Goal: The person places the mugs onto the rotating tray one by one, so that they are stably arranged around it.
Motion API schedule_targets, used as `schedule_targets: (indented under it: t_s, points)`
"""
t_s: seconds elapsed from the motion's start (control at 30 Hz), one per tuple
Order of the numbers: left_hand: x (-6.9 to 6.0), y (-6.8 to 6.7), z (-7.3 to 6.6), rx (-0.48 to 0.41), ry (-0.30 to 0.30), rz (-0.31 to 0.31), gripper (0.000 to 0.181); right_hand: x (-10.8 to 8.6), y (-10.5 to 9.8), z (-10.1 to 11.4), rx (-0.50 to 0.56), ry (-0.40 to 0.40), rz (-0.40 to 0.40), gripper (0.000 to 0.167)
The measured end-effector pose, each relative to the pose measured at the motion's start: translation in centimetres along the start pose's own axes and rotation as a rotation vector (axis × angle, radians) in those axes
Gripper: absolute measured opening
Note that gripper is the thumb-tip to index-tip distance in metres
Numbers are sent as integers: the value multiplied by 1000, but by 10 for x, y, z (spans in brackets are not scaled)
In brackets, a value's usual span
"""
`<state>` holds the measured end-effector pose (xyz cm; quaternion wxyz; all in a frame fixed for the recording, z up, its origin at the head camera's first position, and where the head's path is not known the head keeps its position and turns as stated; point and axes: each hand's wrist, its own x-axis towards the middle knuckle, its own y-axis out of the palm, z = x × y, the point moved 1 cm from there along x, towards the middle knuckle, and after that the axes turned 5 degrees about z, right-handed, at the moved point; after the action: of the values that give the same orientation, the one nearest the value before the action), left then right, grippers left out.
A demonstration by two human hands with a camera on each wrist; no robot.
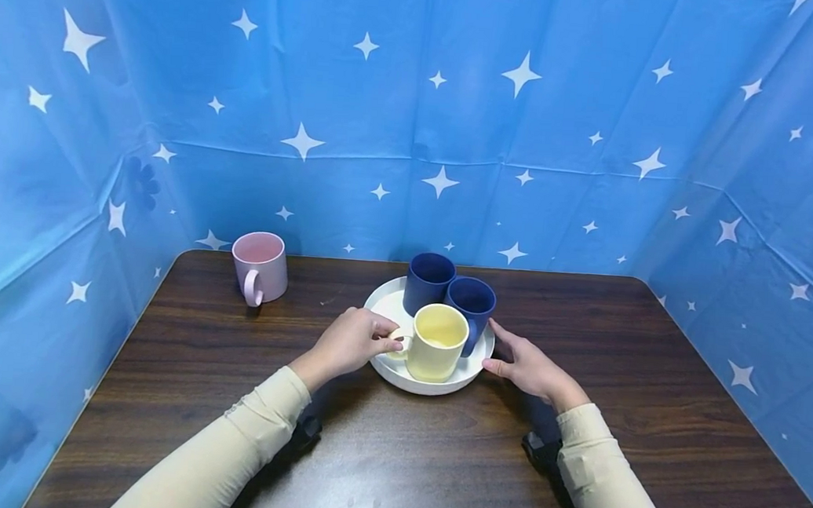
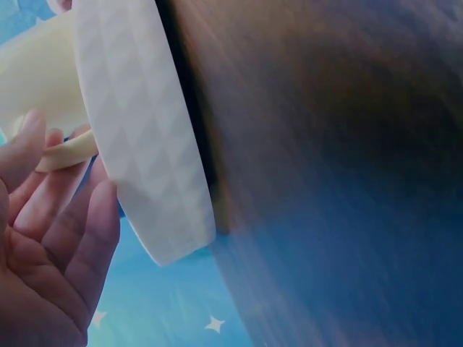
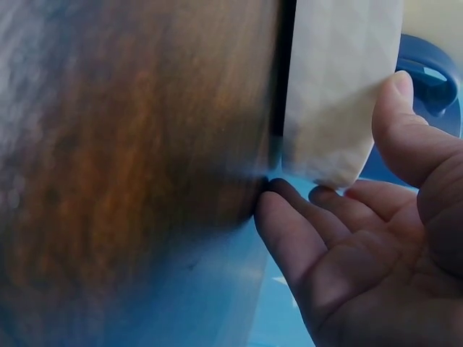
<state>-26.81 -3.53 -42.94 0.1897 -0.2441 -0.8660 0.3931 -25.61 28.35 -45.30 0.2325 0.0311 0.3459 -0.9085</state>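
Fingers (image 2: 98, 224) and thumb of the person's left hand (image 1: 347, 343) pinch the loop handle of one pale yellow, cylindrical, ceramic-looking mug (image 1: 434, 349), with the outer fingers standing free and loosely bent below the handle. The right hand (image 1: 529, 369) has its thumb and fingers spread apart at the opposite side of one round, white, shallow tray (image 1: 421, 387) – the thumb tip at the rim, the other fingers reaching along the outer wall, which the wrist views show to be patterned with raised facets. How firmly those fingers press cannot be told.

Four mugs are in sight, three of them within the tray. The yellow one is upright at the near side, its handle towards the left hand; whether its base meets the tray floor is hidden. Behind it are two dark navy cylindrical mugs, also upright: one at the back (image 1: 427, 287), and one to its right (image 1: 472, 306), its handle near the right thumb in the right wrist view. The fourth, a pale pink cylindrical mug (image 1: 264, 271), stands well apart on the dark brown wood-grain table (image 1: 212, 398), near its far left corner, handle towards the person. Blue sheeting (image 1: 419, 74) with white four-pointed stars hangs on three sides – behind, left and right
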Motion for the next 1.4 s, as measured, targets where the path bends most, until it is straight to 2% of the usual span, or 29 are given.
schedule_targets:
  t_s: [0.27,0.43,0.63,0.73,0.83,0.97,1.07,1.23,1.4]
  points:
    - [-1,-4,4,-30,27,50,14,-1,1,1,16,-26,-4,78]
    - [-4,-9,6,-61,28,96,11,-1,2,2,28,-35,-3,78]
    - [-5,-15,10,-76,60,154,28,-1,3,1,47,-38,8,78]
    - [-5,-17,12,-71,85,147,34,-1,3,1,59,-40,8,78]
    - [-5,-21,14,-49,85,109,42,0,3,0,69,-43,8,78]
    - [-8,-27,17,56,31,51,64,0,2,-1,71,-41,9,79]
    - [-9,-29,20,138,-33,44,84,1,2,-2,77,-30,10,79]
    - [-6,-28,29,155,-95,96,96,1,2,-3,96,-24,6,78]
    - [-7,-24,32,155,-86,174,99,2,1,-4,105,-24,4,78]
